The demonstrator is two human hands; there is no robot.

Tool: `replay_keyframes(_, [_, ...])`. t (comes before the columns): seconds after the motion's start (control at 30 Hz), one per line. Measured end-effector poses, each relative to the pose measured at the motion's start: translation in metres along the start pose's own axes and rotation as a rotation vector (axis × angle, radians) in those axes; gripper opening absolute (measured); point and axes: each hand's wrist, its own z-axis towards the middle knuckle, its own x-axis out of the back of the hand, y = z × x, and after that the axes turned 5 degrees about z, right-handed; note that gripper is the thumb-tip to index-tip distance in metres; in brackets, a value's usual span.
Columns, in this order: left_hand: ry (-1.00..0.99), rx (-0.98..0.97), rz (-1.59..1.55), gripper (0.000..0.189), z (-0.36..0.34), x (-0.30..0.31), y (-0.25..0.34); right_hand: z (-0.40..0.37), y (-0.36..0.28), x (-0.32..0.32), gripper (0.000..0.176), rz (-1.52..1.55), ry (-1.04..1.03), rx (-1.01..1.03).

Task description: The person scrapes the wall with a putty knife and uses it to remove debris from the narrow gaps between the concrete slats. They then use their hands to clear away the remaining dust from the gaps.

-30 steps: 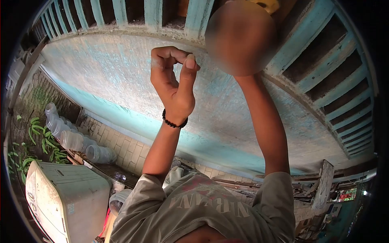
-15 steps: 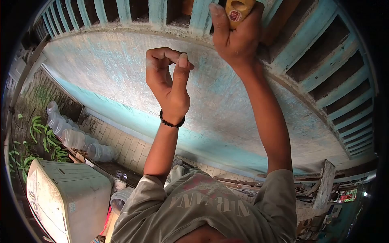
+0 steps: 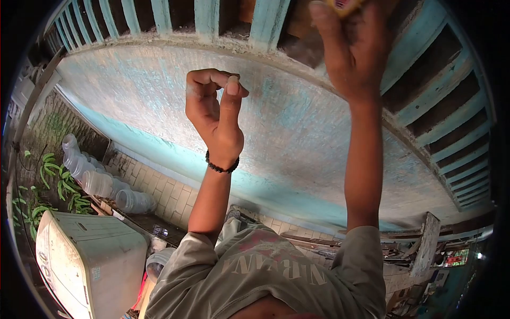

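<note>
My right hand [image 3: 357, 58] is raised at the top edge of the view, in front of the slatted railing. It grips a yellow tool [image 3: 344, 6] with a dark reddish label, mostly cut off by the frame. My left hand [image 3: 217, 109], with a black beaded bracelet [image 3: 221, 164] at the wrist, is held up before the wall [image 3: 297, 143]. Its thumb tip meets the curled fingers in a pinch, and nothing shows between them. The wall's turquoise paint is worn through to grey in broad patches.
Turquoise slats [image 3: 207, 18] stand along the top of the wall. At the lower left are a large off-white box [image 3: 114, 260], clear plastic containers [image 3: 101, 183] and green plants [image 3: 64, 181]. A wooden post [image 3: 425, 244] rises at the lower right.
My right hand has moved right and a little up with the yellow tool, so less of the tool shows. My left hand has shifted slightly left and down, still pinched.
</note>
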Motion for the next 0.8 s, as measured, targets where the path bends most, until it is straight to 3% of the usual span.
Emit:
replay_keyframes(0.3, [-0.011,0.040,-0.040,0.016,-0.005,-0.002,-0.005,-0.002,-0.027,0.012,0.052,-0.117,-0.287,-0.350])
replay_keyframes(0.37, [-0.013,0.039,-0.025,0.015,-0.004,-0.003,-0.004,-0.003,-0.025,0.007,0.052,-0.149,-0.319,-0.224])
replay_keyframes(0.43, [-0.015,0.033,0.004,0.014,-0.004,-0.004,-0.003,-0.006,-0.035,0.006,0.051,-0.204,-0.384,-0.358])
replay_keyframes(0.57, [-0.014,0.033,0.009,0.013,-0.004,-0.006,-0.001,0.001,-0.035,0.007,0.045,-0.068,-0.291,-0.226])
replay_keyframes(0.67, [-0.006,0.036,0.013,0.013,-0.005,-0.007,0.002,0.002,-0.023,0.010,0.042,-0.037,-0.221,-0.248])
replay_keyframes(0.77, [0.005,0.047,0.007,0.014,-0.004,-0.007,0.004,-0.001,-0.031,0.002,0.042,-0.222,-0.408,-0.301])
replay_keyframes(0.8, [0.005,0.046,0.011,0.014,-0.004,-0.006,0.004,-0.002,-0.032,-0.001,0.041,-0.138,-0.381,-0.295])
